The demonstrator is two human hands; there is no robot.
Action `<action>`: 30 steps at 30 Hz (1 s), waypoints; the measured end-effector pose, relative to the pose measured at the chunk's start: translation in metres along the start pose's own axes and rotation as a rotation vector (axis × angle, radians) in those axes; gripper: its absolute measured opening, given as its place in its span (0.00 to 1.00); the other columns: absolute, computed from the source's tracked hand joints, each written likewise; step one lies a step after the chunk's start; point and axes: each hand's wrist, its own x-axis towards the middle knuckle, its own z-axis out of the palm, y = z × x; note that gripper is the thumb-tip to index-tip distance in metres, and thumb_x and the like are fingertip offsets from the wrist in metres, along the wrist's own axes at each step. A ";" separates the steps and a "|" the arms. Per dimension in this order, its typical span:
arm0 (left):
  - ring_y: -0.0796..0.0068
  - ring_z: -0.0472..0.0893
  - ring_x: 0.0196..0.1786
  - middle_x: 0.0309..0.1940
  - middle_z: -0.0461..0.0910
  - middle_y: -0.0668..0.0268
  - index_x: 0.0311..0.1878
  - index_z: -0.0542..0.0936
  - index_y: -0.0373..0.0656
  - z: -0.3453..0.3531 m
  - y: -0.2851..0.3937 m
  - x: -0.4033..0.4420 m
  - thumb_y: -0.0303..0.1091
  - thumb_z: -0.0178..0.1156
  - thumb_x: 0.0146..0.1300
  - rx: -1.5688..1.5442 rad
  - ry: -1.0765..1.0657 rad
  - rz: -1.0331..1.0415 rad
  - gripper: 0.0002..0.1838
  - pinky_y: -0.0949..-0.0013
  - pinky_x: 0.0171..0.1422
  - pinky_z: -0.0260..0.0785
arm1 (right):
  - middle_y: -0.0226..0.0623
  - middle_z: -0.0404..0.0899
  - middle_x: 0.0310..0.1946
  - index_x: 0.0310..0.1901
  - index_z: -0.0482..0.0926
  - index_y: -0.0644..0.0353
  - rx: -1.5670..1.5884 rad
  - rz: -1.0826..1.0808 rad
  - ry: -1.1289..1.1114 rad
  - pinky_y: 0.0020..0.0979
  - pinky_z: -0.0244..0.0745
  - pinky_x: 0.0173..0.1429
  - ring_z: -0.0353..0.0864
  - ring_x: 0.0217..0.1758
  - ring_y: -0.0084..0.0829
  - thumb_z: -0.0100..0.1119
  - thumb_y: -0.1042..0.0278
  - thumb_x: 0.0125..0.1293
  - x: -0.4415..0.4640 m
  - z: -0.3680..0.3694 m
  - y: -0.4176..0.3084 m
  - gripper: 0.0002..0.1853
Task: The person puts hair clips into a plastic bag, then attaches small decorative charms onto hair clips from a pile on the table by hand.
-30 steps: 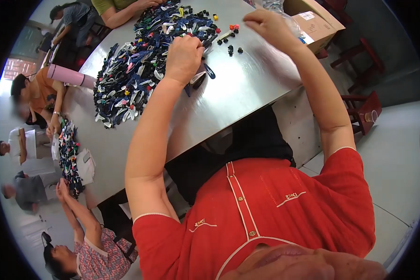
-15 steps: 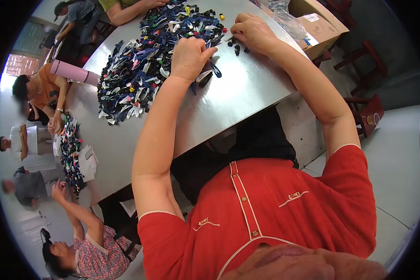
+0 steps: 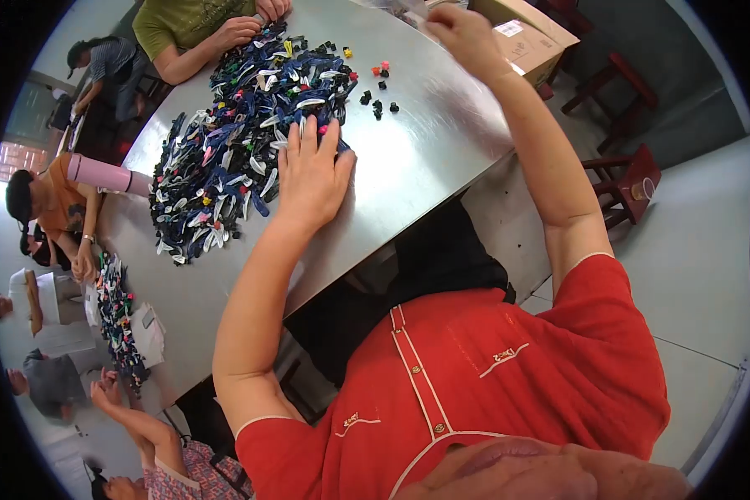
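My left hand (image 3: 312, 175) lies spread and flat at the near right edge of a big pile of hair clips (image 3: 250, 125), fingertips over the clips. Most clips are navy, black or white, with a few bright ones among them. Farther off to the right, my right hand (image 3: 471, 37) has its fingers pinched on a clear plastic bag (image 3: 407, 10), partly cut off by the top of the view. Small black claw clips (image 3: 378, 109) and a few red and pink ones (image 3: 381, 67) lie loose on the metal table (image 3: 417, 158) between my hands.
A cardboard box (image 3: 529, 37) stands beyond the table's right edge, near red stools (image 3: 621, 187). Across the table, a person in green (image 3: 187, 29) has hands at the pile. A pink tumbler (image 3: 100, 172) and a second clip pile (image 3: 118, 321) are at left, with several people.
My left hand has opened out of a pinch and spread onto the pile. My right hand has left the loose black clips and moved to the plastic bag. The view has shifted.
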 end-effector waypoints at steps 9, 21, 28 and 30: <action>0.45 0.61 0.75 0.68 0.69 0.52 0.65 0.76 0.49 -0.024 0.011 0.027 0.51 0.53 0.72 0.027 0.061 -0.055 0.25 0.35 0.76 0.49 | 0.44 0.86 0.37 0.44 0.85 0.58 -0.052 0.204 -0.017 0.39 0.77 0.50 0.85 0.40 0.44 0.62 0.61 0.65 0.008 -0.036 0.083 0.12; 0.54 0.69 0.69 0.66 0.72 0.58 0.65 0.76 0.54 0.007 -0.045 0.072 0.48 0.58 0.68 -0.032 0.200 -0.021 0.24 0.38 0.70 0.57 | 0.45 0.80 0.53 0.58 0.80 0.59 -0.211 -0.178 -0.568 0.39 0.77 0.58 0.82 0.54 0.43 0.68 0.58 0.61 -0.018 0.013 -0.054 0.24; 0.59 0.76 0.60 0.55 0.77 0.64 0.56 0.82 0.56 -0.015 -0.029 0.049 0.44 0.60 0.66 -0.089 0.064 -0.008 0.16 0.45 0.63 0.64 | 0.53 0.74 0.58 0.65 0.74 0.57 -0.329 -0.073 -0.608 0.44 0.76 0.62 0.79 0.58 0.51 0.70 0.41 0.51 -0.027 0.025 -0.074 0.42; 0.59 0.77 0.58 0.53 0.78 0.65 0.54 0.83 0.56 -0.021 -0.031 0.036 0.41 0.61 0.66 -0.098 0.096 0.013 0.14 0.48 0.61 0.67 | 0.52 0.74 0.59 0.66 0.73 0.58 -0.320 -0.073 -0.635 0.44 0.76 0.62 0.79 0.59 0.51 0.70 0.41 0.51 -0.019 0.031 -0.059 0.43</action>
